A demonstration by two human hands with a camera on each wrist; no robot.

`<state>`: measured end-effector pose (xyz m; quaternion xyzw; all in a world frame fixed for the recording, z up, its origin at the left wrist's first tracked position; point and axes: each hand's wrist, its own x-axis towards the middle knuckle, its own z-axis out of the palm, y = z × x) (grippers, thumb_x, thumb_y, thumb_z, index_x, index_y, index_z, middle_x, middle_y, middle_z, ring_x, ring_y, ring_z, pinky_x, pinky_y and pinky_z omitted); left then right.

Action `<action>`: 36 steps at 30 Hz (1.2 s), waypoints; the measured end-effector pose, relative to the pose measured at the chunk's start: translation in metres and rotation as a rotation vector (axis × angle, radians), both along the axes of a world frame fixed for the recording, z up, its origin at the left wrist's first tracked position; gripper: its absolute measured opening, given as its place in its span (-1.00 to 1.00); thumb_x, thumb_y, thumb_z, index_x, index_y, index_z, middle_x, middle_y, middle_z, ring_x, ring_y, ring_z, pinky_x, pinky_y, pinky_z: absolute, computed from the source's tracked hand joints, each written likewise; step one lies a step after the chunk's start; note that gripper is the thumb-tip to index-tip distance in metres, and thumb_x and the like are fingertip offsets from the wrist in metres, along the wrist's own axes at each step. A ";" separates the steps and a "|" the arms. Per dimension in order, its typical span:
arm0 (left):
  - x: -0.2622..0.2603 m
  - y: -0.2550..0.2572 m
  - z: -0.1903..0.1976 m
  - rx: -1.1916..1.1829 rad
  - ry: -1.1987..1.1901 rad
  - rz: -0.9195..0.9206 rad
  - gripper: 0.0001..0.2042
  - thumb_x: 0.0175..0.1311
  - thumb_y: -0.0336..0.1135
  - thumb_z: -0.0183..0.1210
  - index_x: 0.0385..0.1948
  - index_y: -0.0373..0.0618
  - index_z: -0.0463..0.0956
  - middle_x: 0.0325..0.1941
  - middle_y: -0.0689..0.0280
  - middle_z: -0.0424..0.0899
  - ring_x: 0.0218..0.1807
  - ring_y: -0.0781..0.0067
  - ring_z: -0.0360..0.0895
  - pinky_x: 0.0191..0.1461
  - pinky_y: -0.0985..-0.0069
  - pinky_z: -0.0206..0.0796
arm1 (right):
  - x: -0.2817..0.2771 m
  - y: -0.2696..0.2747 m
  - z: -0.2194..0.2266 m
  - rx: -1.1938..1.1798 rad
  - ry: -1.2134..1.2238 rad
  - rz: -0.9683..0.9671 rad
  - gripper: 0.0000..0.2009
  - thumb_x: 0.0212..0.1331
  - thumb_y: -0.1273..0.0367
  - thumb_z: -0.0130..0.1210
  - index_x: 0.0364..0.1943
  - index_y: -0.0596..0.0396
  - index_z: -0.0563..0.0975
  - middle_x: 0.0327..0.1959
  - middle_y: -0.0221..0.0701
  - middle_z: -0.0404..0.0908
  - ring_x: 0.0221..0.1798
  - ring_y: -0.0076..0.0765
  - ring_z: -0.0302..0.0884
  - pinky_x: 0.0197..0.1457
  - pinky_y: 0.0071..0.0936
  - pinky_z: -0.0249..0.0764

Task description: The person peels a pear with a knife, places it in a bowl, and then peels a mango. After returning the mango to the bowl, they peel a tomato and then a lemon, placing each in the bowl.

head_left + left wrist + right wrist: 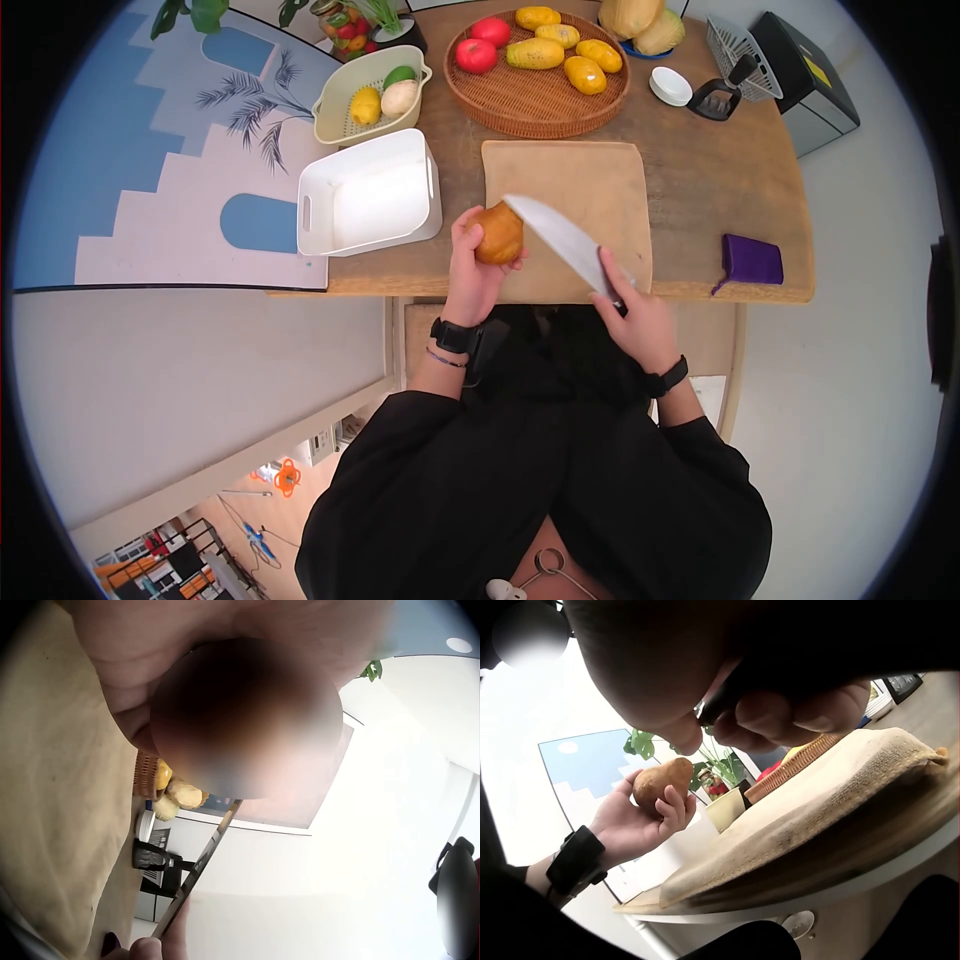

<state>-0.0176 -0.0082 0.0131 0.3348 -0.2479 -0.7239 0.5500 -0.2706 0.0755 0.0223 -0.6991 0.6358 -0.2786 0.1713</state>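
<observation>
A brown pear (498,236) rests in my left hand (474,284), whose fingers and thumb curl round it above the near left part of a tan cloth mat (590,185). In the right wrist view the pear (662,784) shows its narrow end toward the camera's right. My right hand (645,325) grips a kitchen knife (562,238) by its black handle, at the table's front edge. The broad blade slants up and left, its tip overlapping the pear's top in the head view. Close to the left wrist camera, the pear looks dark and blurred.
Left of the mat stands a white bin (370,195); behind it, a pale green basket (350,75) holds fruit. A wicker tray (540,118) with red and yellow produce sits at the back. A purple pouch (752,260) and a small white bowl (670,86) are on the right.
</observation>
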 end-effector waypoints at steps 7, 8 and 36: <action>0.008 0.000 -0.008 0.077 0.082 -0.035 -0.51 0.52 0.11 -0.13 0.29 0.02 0.31 0.09 0.12 0.60 -0.15 0.11 0.59 -0.11 0.28 0.41 | 0.009 -0.001 -0.015 0.065 -0.044 0.012 -0.33 0.34 0.12 0.24 0.54 -0.46 0.30 -0.50 -0.17 0.70 -0.43 0.06 0.70 -0.34 -0.16 0.61; 0.010 -0.001 -0.008 0.068 0.082 -0.036 -0.51 0.52 0.11 -0.13 0.29 0.02 0.31 0.09 0.12 0.60 -0.15 0.11 0.59 -0.11 0.28 0.41 | 0.008 -0.003 -0.018 0.029 -0.072 -0.037 -0.33 0.34 0.12 0.24 0.54 -0.46 0.30 -0.49 -0.17 0.71 -0.41 0.06 0.71 -0.33 -0.16 0.61; 0.007 0.004 -0.006 -0.007 -0.008 -0.013 -0.52 0.51 0.04 -0.05 0.31 0.00 0.28 0.20 0.13 0.55 -0.02 0.01 0.63 0.00 0.23 0.46 | 0.006 -0.003 -0.005 0.026 0.135 -0.127 -0.31 0.35 0.14 0.24 0.55 -0.51 0.25 -0.55 -0.19 0.66 -0.53 0.08 0.64 -0.45 -0.08 0.55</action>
